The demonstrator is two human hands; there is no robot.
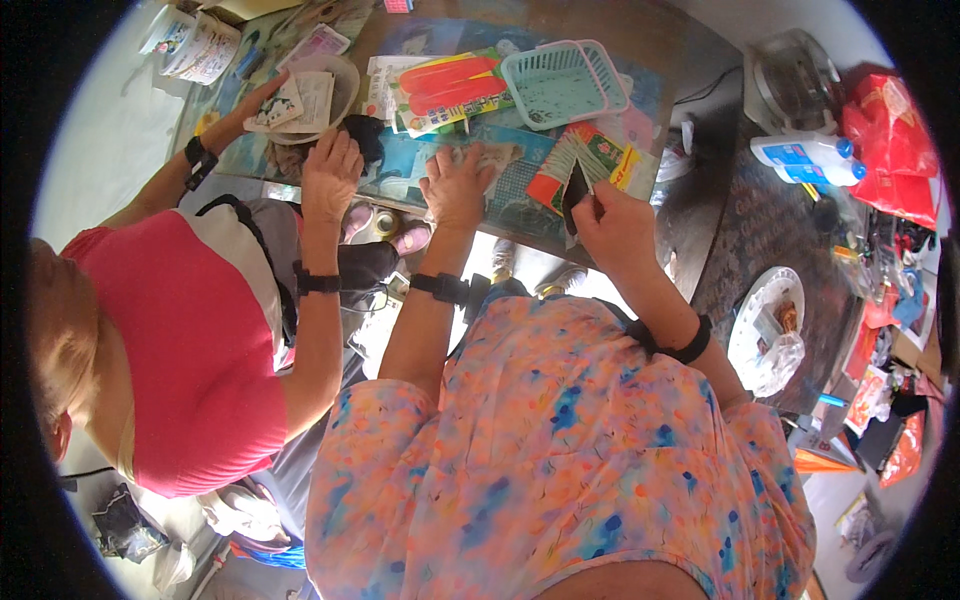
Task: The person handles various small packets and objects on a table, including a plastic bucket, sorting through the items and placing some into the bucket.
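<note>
My right hand point(615, 229) is at the table's near edge, pinching a thin, dark, pointed thing point(577, 191) with pale edges, perhaps an opened packet. Just behind it lies a red and green packet point(551, 174) picturing pale pods. My left hand point(454, 187) rests on the tabletop with its fingers spread, beside a crumpled brownish scrap point(504, 156); whether it presses on the scrap is hard to tell. Beyond my hands lie a packet picturing red carrots point(454, 84) and a pale green plastic basket point(559, 86) with dark specks inside.
A co-worker in a pink top point(187, 360) sits at my left, one hand point(334, 169) near a black bundle point(366, 139), the other by a pale bowl point(346, 79) with packets. To the right, a dark table point(757, 217) holds white bottles point(802, 157) and a white plate point(750, 330).
</note>
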